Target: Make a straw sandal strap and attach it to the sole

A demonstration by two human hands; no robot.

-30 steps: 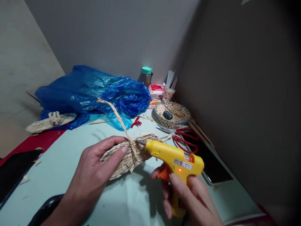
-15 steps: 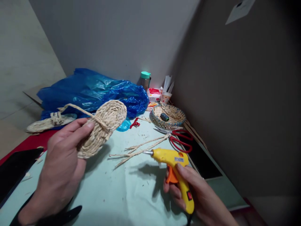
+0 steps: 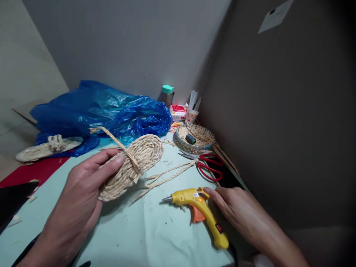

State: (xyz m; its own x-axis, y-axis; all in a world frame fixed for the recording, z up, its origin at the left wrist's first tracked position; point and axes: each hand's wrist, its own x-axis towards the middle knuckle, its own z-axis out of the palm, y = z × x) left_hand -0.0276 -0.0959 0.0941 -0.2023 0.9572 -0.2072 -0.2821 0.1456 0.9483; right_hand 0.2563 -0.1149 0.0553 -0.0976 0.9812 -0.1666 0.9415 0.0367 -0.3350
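Note:
My left hand (image 3: pixel 83 193) grips a woven straw sandal sole (image 3: pixel 133 163) just above the pale green table (image 3: pixel 155 237); a braided straw strap rises from its middle and loose braids (image 3: pixel 169 176) trail to the right. A yellow hot glue gun (image 3: pixel 198 211) with an orange trigger lies on its side on the table, nozzle pointing left. My right hand (image 3: pixel 236 211) rests beside the gun's back end, fingers stretched out and touching it at most with the fingertips.
A blue plastic bag (image 3: pixel 102 111) lies at the back left, with a second straw sandal (image 3: pixel 44 148) in front of it. Red-handled scissors (image 3: pixel 208 167), a small woven basket (image 3: pixel 194 139), a green-capped bottle (image 3: pixel 167 94) and a paper cup (image 3: pixel 191 115) stand along the right wall.
My right hand laid the glue gun down on the table and let go of it. My left hand carried the sandal left and up, then lowered it toward the table.

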